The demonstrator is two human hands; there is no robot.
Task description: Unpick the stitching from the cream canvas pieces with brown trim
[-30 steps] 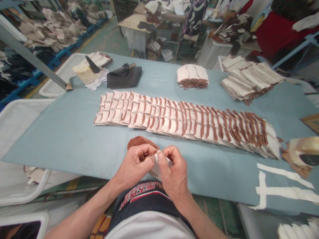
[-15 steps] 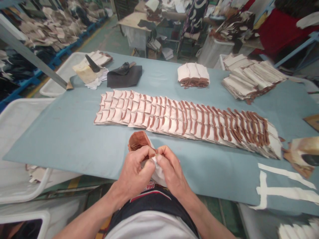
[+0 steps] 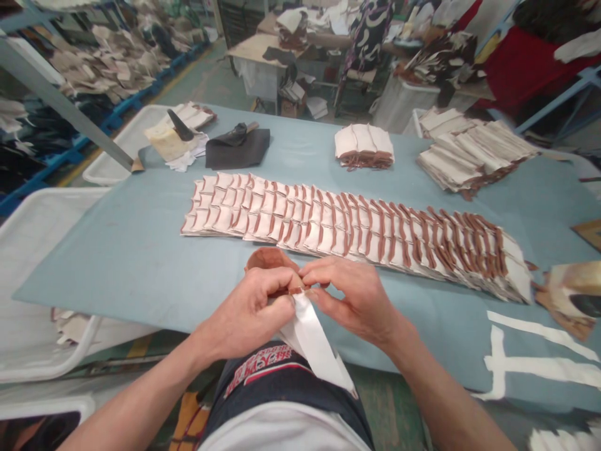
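Observation:
In front of my waist I hold a brown leather-like piece joined to white cloth, which hangs down over the table's near edge. My left hand is closed, pinching the piece between thumb and fingers where brown meets white. From the other side, my right hand touches the same seam with thumb and fingertips drawn together. What lies between those fingertips is mostly hidden. Just beyond both hands lies a long overlapping row of white cloth pieces with brown edges.
The blue-topped table carries a small white-and-brown stack, a larger pile and a dark folded cloth. White strips lie at right. White bins stand left, below a slanting metal post.
My right hand has moved right and turned, its elbow further out. The white cloth, bunched between my hands before, now hangs down as a long flap. My left hand keeps its pinch.

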